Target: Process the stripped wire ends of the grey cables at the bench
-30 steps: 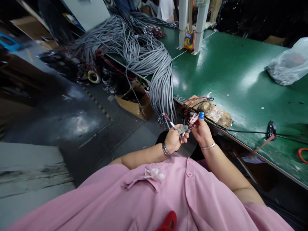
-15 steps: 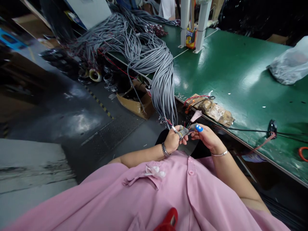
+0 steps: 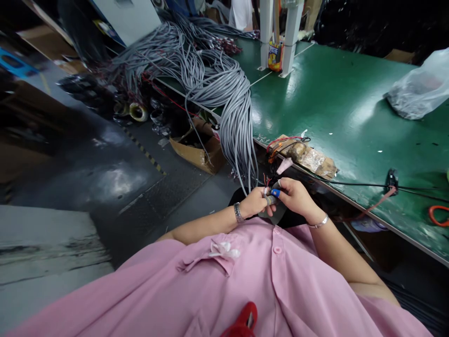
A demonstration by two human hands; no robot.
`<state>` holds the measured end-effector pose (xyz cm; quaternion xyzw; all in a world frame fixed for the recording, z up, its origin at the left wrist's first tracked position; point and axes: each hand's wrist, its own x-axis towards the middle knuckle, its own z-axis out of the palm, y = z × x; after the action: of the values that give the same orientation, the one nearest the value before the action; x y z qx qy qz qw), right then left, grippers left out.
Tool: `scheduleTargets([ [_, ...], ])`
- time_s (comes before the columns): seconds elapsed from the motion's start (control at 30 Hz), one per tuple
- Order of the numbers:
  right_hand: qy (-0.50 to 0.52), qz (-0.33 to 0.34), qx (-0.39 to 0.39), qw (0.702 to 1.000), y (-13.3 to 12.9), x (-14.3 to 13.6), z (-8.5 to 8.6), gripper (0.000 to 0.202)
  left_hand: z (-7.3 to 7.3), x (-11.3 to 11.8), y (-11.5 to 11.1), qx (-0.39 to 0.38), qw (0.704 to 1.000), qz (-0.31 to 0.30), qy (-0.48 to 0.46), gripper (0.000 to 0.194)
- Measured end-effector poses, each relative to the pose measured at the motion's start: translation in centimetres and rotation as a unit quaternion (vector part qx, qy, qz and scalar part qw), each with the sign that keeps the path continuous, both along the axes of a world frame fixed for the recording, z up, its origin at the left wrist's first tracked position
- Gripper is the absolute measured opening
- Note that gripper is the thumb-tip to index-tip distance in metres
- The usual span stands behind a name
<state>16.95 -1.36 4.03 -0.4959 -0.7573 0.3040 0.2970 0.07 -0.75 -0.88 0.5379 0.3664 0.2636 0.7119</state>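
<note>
In front of the pink shirt my left hand (image 3: 255, 203) is closed around the end of a grey cable, where thin coloured wires (image 3: 266, 179) stick up. My right hand (image 3: 295, 197) meets it there, thumb and fingers pinched at the same wire end; something blue covers the thumb tip. Grey coverings wrap some fingertips. Just beyond my hands, a thick bundle of grey cables (image 3: 235, 119) hangs over the table edge. Which single wires each finger grips is hidden.
A green table (image 3: 345, 93) lies ahead and right. On it are a taped cardboard piece (image 3: 312, 159), a plastic bag (image 3: 417, 89) and orange-handled scissors (image 3: 438, 215). An open cardboard box (image 3: 198, 154) stands below the cables. A pink glue-gun-like piece (image 3: 284, 165) hangs at the edge.
My right hand has moved left and closer to my left hand. The wire ends now point upward between the hands, and the white cable end is no longer visible at the left.
</note>
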Motion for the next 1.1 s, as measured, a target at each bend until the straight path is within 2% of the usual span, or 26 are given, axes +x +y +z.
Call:
scheduleTargets([
  [0.07,0.038,-0.024,0.003,0.999,-0.3,0.1,-0.4,0.016,0.0,-0.1,0.1,-0.015,0.999,0.028,-0.022,0.030],
  [0.13,0.115,-0.063,-0.026,0.991,-0.6,0.3,-1.3,0.017,0.1,-0.1,0.1,-0.023,0.995,0.076,-0.062,0.032],
  [0.23,0.235,-0.109,-0.127,0.958,-1.4,0.2,-2.9,0.027,0.1,0.1,0.0,-0.029,0.983,0.138,-0.116,0.033],
  [0.3,0.293,-0.134,-0.164,0.932,-2.0,-0.4,-3.9,0.029,0.0,0.4,-0.2,-0.030,0.978,0.158,-0.133,0.034],
  [0.4,0.346,-0.175,-0.117,0.914,-2.5,-1.3,-4.7,0.021,-0.2,0.7,-0.4,-0.036,0.976,0.160,-0.140,0.036],
  [0.5,0.352,-0.186,-0.082,0.913,-2.2,-1.8,-4.4,0.014,-0.4,0.7,-0.4,-0.043,0.982,0.130,-0.126,0.037],
  [0.6,0.343,-0.172,-0.100,0.918,-1.4,-2.1,-3.6,0.013,-0.5,0.4,-0.3,-0.031,0.992,0.078,-0.098,0.038],
  [0.67,0.336,-0.155,-0.121,0.921,-0.9,-2.4,-3.2,0.016,-0.6,0.3,-0.4,-0.013,0.995,0.066,-0.079,0.038],
  [0.8,0.347,-0.153,-0.137,0.915,-0.1,-3.0,-3.1,0.020,-0.6,0.3,-0.4,-0.027,0.987,0.121,-0.100,0.037],
  [0.97,0.374,-0.189,-0.131,0.898,0.1,-2.9,-4.0,0.021,-0.4,0.4,0.0,-0.078,0.956,0.221,-0.175,0.032],
  [1.1,0.382,-0.191,-0.133,0.894,0.1,-2.7,-4.5,0.020,-0.2,0.3,0.2,-0.095,0.945,0.243,-0.198,0.028],
])
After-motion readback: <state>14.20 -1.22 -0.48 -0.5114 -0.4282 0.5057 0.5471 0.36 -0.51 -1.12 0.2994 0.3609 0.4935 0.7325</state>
